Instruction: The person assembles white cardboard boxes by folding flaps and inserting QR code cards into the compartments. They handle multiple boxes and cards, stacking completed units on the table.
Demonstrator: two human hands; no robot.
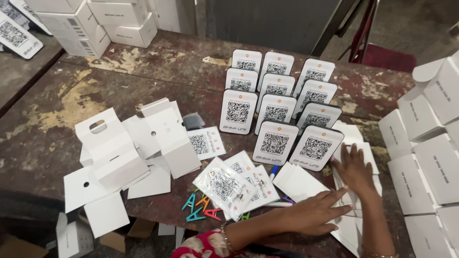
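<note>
Both hands flat, fingers spread: left hand (313,214), right hand (355,168) pressing white cards (301,184).

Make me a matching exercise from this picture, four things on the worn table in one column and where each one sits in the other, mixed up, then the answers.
Things
1. upright white code stands
2. colourful plastic letter-shaped clips
3. closed white cardboard boxes
4. flat unfolded white cartons

Places
A. right edge of the table
B. left of centre, in a loose heap
C. centre, standing in rows
D. near edge, beside the bagged code cards

Pairs: 1-C, 2-D, 3-A, 4-B
</note>
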